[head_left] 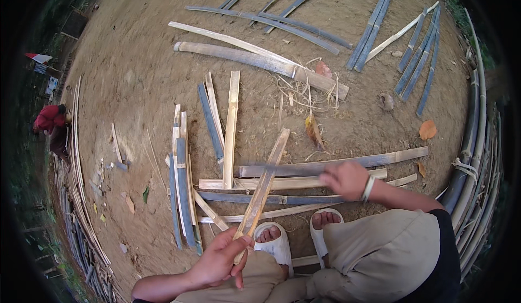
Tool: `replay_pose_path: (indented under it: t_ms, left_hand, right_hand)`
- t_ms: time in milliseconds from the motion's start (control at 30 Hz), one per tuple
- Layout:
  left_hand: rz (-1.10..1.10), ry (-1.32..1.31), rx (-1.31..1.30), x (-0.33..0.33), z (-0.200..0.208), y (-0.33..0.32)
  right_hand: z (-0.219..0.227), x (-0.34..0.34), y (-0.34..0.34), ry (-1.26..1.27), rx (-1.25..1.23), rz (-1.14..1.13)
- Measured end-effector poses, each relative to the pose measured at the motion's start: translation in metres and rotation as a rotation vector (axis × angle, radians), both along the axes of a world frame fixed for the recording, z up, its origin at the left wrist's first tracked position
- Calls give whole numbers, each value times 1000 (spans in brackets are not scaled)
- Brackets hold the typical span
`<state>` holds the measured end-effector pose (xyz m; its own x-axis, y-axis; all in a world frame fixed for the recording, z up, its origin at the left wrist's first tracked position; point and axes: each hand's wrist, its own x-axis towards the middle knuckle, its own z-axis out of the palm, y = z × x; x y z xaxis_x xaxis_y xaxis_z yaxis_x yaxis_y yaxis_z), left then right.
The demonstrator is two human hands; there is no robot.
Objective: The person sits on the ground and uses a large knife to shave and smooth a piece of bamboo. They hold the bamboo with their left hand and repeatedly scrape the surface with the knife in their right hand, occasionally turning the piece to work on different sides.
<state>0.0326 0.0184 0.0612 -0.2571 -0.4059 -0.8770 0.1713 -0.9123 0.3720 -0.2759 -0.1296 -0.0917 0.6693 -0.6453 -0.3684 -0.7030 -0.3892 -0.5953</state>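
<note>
My left hand (221, 257) grips the lower end of a split bamboo strip (264, 186), which points up and away from me with its pale inner face showing. My right hand (347, 180), with a pale band at its wrist, is closed around the handle of a long knife (293, 169). The blade is smeared by motion; it reaches left and crosses the strip near its upper part. Whether it touches the strip, I cannot tell. Under the blade, split bamboo pieces (399, 155) lie across the ground in front of my feet.
More split bamboo (184, 186) lies at left, with a long piece (233, 56) farther off and blue-grey strips (374, 23) at the far right. Bamboo poles (471, 134) are bundled along the right edge. At far left a person in red (50, 119) bends over.
</note>
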Motion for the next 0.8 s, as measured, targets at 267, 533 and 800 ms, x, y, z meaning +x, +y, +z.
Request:
replay_pose_path:
  t_ms: [267, 533, 800]
  left_hand:
    - [24, -53, -11, -2, 0, -1]
    - [49, -96, 31, -5, 1, -3]
    - [98, -107, 63, -10, 2, -3]
  right_hand:
    - [-3, 3, -16, 165, -20, -10]
    - [19, 13, 11, -14, 104, 24]
    - [-26, -2, -10, 41, 38, -95]
